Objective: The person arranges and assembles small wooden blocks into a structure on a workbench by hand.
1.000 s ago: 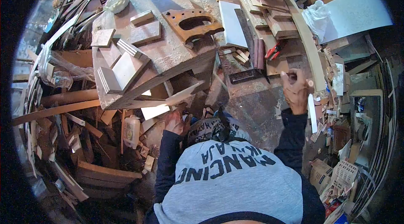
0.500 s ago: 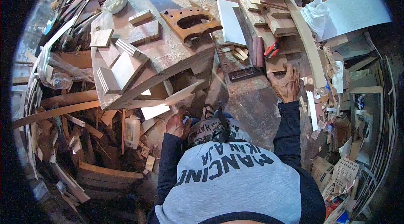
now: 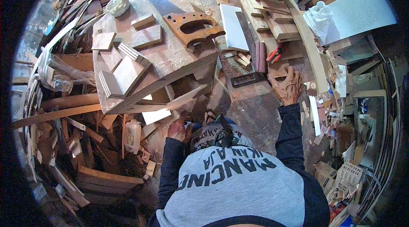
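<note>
My right hand [image 3: 286, 85] is low over the floor, fingers spread and curved down over a brown wooden piece [image 3: 277, 72]. Just beyond its fingertips lies a small red-and-black tool [image 3: 275, 53], beside two dark red bars [image 3: 260, 56]. A dark rectangular block [image 3: 248, 79] sits to the left of this hand. My left hand [image 3: 179, 129] rests by my left knee in shadow, fingers loosely extended and partly hidden. Near it is a white-faced offcut [image 3: 156, 116]. A handsaw [image 3: 192, 28] with a wooden handle lies on the low worktable [image 3: 179, 58].
Small plywood blocks [image 3: 147, 36] and a whitish tub with a stick [image 3: 117, 5] stand on the worktable. A white board [image 3: 234, 26] and stacked wood strips [image 3: 277, 22] lie ahead. Scrap wood is heaped left and right, with a plastic jug [image 3: 133, 136] at left.
My right hand has shifted slightly down, its fingers now lower and more spread over the wooden piece. My left hand stays by the knee. The view has tilted slightly.
</note>
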The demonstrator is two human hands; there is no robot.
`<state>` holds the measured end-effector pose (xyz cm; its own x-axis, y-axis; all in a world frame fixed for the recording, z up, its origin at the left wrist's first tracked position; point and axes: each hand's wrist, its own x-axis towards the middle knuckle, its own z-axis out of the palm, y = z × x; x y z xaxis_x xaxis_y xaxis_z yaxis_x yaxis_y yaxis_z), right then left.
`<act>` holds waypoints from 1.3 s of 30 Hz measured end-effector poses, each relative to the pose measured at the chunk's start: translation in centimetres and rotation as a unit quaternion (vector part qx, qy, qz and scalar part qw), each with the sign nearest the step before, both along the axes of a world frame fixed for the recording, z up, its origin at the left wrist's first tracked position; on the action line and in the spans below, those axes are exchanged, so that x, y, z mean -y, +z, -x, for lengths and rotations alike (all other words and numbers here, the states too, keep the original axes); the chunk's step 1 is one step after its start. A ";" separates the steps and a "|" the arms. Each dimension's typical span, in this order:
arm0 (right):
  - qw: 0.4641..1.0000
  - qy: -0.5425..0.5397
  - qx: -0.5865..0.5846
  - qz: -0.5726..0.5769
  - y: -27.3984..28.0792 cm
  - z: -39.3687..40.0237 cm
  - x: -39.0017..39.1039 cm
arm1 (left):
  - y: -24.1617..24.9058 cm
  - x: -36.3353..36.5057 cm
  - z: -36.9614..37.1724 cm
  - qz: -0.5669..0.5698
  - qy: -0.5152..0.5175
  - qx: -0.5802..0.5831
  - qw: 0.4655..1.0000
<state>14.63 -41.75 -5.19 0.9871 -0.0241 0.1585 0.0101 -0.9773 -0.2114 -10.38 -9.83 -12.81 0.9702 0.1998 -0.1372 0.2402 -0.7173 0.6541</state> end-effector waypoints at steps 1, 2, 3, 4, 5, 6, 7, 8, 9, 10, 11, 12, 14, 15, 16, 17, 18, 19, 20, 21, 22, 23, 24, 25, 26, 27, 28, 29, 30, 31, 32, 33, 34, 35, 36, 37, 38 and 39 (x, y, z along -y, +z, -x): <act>1.000 0.009 0.017 0.010 -0.8 -0.1 0.4 | -0.5 -0.1 0.0 0.004 0.000 -0.008 1.000; 0.999 0.019 0.034 0.020 -1.2 -0.4 0.7 | -1.1 -0.3 0.1 0.007 -0.001 -0.017 1.000; 0.999 0.033 0.019 0.008 -0.9 -0.6 0.8 | -1.7 -0.4 0.4 0.009 -0.002 -0.026 1.000; 0.999 0.046 0.004 -0.003 -0.5 -0.8 0.9 | -2.4 -0.6 0.6 0.012 -0.002 -0.036 0.999; 0.998 0.060 -0.011 -0.013 -0.2 -1.1 0.9 | -3.2 -0.7 0.8 0.023 -0.007 -0.028 0.999; 0.998 0.062 -0.015 -0.021 -0.2 -1.3 1.0 | -3.4 -0.8 0.7 0.034 -0.012 -0.019 0.999; 0.997 0.064 -0.020 -0.029 -0.3 -1.3 1.2 | -3.7 -0.8 0.7 0.046 -0.015 -0.010 0.999; 0.997 0.067 -0.026 -0.036 -0.5 -1.2 1.1 | -3.9 -0.7 1.0 0.040 0.005 -0.040 0.998; 0.998 0.053 0.006 -0.028 -0.6 -0.7 0.7 | -2.8 -0.2 0.8 0.034 0.027 -0.069 0.997; 0.998 0.058 0.022 -0.004 -0.4 -0.4 0.4 | -2.2 0.0 0.6 0.029 0.048 -0.097 0.994; 0.997 0.062 0.038 0.021 0.0 -0.1 0.1 | -2.6 -0.1 0.7 0.043 0.049 -0.097 0.993; 0.995 0.065 0.053 0.046 0.5 0.2 -0.3 | -2.7 -0.2 0.7 0.057 0.049 -0.097 0.992; 0.990 0.091 0.104 0.017 1.2 0.4 -1.3 | -2.6 -0.3 0.8 0.067 0.051 -0.110 0.990; 0.991 0.090 0.095 -0.014 1.6 0.5 -1.9 | -1.0 0.0 0.4 0.064 0.052 -0.120 0.989; 0.991 0.088 0.087 -0.045 2.1 0.6 -2.5 | -0.1 0.0 0.1 0.061 0.052 -0.131 0.988; 0.984 0.118 0.112 -0.076 2.6 0.8 -3.6 | -0.7 -0.2 0.2 0.055 0.046 -0.120 0.990; 0.986 0.117 0.095 -0.077 3.0 1.0 -4.7 | -1.4 -0.3 0.3 0.048 0.039 -0.108 0.992; 0.987 0.115 0.080 -0.080 3.3 1.2 -5.8 | -2.0 -0.6 0.3 0.040 0.032 -0.095 0.994; 0.988 0.111 0.064 -0.082 3.4 1.2 -6.7 | -2.5 -1.1 0.4 0.045 0.023 -0.092 0.994; 0.988 0.103 0.061 -0.093 2.7 1.1 -7.1 | -2.5 -1.5 0.4 0.050 0.014 -0.089 0.995; 0.988 0.100 0.073 -0.089 1.7 0.9 -7.2 | -2.4 -1.9 0.3 0.056 0.005 -0.085 0.995; 0.988 0.097 0.086 -0.085 0.6 0.5 -7.0 | -2.1 -2.1 0.2 0.052 0.013 -0.068 0.996; 0.987 0.096 0.099 -0.081 0.6 0.3 -7.3 | -1.6 -2.2 0.2 0.050 0.021 -0.050 0.997; 0.988 0.087 0.101 -0.073 0.8 0.6 -7.6 | -1.3 -2.4 0.3 0.047 0.030 -0.034 0.998; 0.987 0.094 0.107 -0.076 0.9 0.7 -7.8 | -1.6 -2.8 0.3 0.060 0.023 -0.038 0.997; 0.985 0.100 0.113 -0.079 1.0 0.8 -8.0 | -2.0 -3.2 0.3 0.073 0.016 -0.042 0.996; 0.984 0.105 0.119 -0.082 1.0 1.0 -8.2 | -2.3 -3.6 0.3 0.085 0.009 -0.046 0.995; 0.982 0.101 0.124 -0.097 1.1 1.3 -8.4 | -2.5 -3.9 0.5 0.083 0.002 -0.049 0.995; 0.980 0.097 0.130 -0.111 1.3 1.4 -8.6 | -2.3 -4.1 0.5 0.082 -0.005 -0.051 0.995; 0.978 0.093 0.136 -0.125 1.4 1.7 -8.8 | -2.0 -4.3 0.4 0.081 -0.013 -0.053 0.995; 0.975 0.085 0.133 -0.156 1.4 2.0 -9.0 | -1.9 -4.5 0.3 0.088 -0.021 -0.049 0.995; 0.971 0.077 0.129 -0.186 1.3 2.4 -9.2 | -1.7 -4.6 0.2 0.095 -0.028 -0.045 0.994; 0.966 0.070 0.124 -0.216 1.2 2.8 -9.4 | -1.6 -4.8 0.1 0.102 -0.036 -0.042 0.993; 0.963 0.066 0.126 -0.230 1.2 3.2 -9.6 | -1.7 -5.0 -0.2 0.101 -0.050 -0.072 0.991; 0.963 0.052 0.108 -0.241 1.1 3.4 -9.6 | -1.7 -5.4 -0.5 0.100 -0.064 -0.102 0.988; 0.963 0.038 0.089 -0.252 0.7 3.5 -9.4 | -1.8 -5.6 -0.7 0.098 -0.077 -0.132 0.983; 0.962 0.023 0.071 -0.262 0.5 3.7 -9.2 | -2.9 -5.8 -0.5 0.093 -0.086 -0.114 0.985; 0.971 0.022 0.067 -0.229 0.4 3.7 -9.0 | -5.1 -6.0 -0.1 0.088 -0.096 -0.096 0.987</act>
